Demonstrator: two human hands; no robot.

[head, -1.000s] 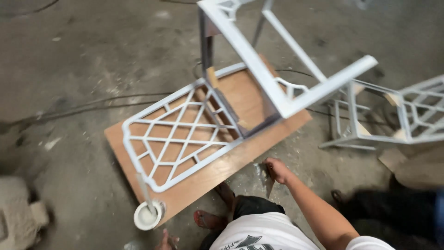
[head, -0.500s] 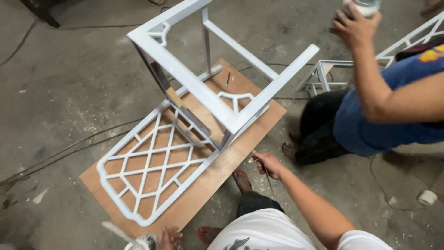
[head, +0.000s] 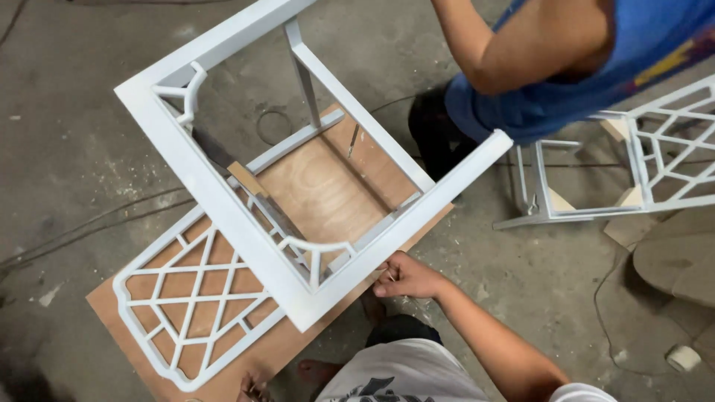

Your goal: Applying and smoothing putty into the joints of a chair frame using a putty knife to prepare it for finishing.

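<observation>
A white-painted wooden chair frame (head: 246,223) lies tipped on a brown plywood board (head: 320,193) on the concrete floor. Its lattice back (head: 194,298) rests flat on the board and its open seat frame faces up toward me. My right hand (head: 406,277) has its fingers curled on the lower edge of the near seat rail, just past the board's edge. Only the fingertips of my left hand (head: 253,387) show at the bottom edge, beside the board's near corner; what they hold is cut off.
Another person in a blue shirt (head: 536,67) bends over at the top right. A second white lattice chair frame (head: 633,164) lies on the floor to the right. A small white roll (head: 684,359) sits at the lower right, and cables run across the left floor.
The view has closed in on the chair and shifted left. My right hand has gone from open floor beside the board to the seat rail. The other person has leaned in closer.
</observation>
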